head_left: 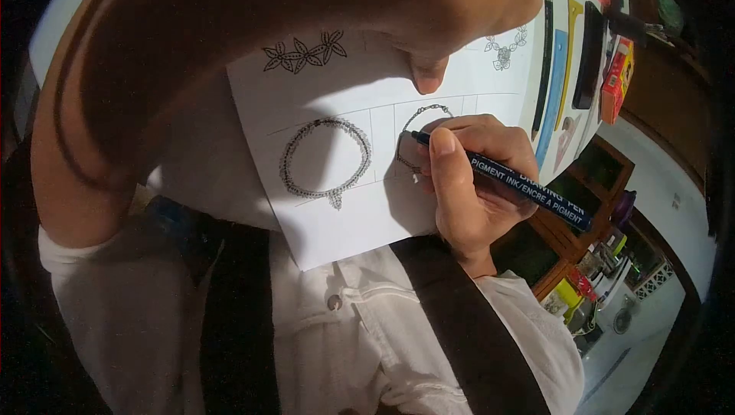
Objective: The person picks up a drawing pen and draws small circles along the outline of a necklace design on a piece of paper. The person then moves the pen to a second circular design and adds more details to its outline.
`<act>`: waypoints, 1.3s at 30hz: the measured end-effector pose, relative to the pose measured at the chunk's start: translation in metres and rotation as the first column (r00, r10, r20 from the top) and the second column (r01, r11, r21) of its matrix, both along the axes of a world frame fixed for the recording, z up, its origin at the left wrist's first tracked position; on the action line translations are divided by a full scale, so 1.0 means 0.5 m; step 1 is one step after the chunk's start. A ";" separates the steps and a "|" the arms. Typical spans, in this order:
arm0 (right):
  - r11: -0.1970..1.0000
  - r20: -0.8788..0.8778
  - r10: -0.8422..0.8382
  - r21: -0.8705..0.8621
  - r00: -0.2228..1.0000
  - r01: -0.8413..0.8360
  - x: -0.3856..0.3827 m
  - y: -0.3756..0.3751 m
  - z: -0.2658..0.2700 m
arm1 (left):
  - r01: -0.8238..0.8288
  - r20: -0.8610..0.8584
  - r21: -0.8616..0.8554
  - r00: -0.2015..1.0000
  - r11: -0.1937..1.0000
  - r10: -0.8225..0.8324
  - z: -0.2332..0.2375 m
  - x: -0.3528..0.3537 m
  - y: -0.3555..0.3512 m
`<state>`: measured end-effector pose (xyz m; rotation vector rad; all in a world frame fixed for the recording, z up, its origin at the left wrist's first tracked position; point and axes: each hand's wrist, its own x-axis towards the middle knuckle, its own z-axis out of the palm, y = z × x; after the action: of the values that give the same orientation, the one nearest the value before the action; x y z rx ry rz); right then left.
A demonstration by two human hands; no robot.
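Note:
In the head view, my right hand [486, 185] is closed around a dark drawing pen [528, 189] with white lettering. The pen's tip meets, or is very close to, the left side of a small ring-shaped drawing [435, 106], partly covered by my fingers. My left arm reaches across the top, and my left hand [471, 5] rests over the white paper [329, 235]. One of its digits is stretched down against the sheet; its other fingers are mostly hidden. Left of the pen is a larger ornate ring drawing [366, 147] with a pendant. Leaf motifs [305, 53] show above it.
Along the table's right side lie a black pencil [543, 70], a blue ruler [549, 93], a yellow tool [571, 55], a black case [588, 55] and a red-and-yellow box [616, 82]. Beyond the table edge stands wooden furniture [605, 170].

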<state>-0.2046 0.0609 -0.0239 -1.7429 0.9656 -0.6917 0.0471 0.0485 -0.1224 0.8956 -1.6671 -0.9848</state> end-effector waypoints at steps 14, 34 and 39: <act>0.999 0.018 0.044 0.001 0.999 -0.044 -0.012 -0.002 0.009 | 0.003 -0.007 -0.002 1.000 1.000 -0.003 0.002 -0.003 -0.002; 1.000 -0.017 0.015 -0.013 1.000 -0.015 0.000 0.003 0.003 | 0.006 -0.012 0.006 1.000 1.000 -0.006 0.001 0.001 -0.002; 0.999 -0.004 0.025 -0.035 1.000 -0.025 0.001 -0.001 0.001 | 0.004 -0.018 0.007 1.000 1.000 -0.004 0.004 0.005 -0.010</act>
<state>-0.2041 0.0604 -0.0233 -1.7844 0.9373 -0.6933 0.0498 0.0437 -0.1205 0.8857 -1.6522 -0.9992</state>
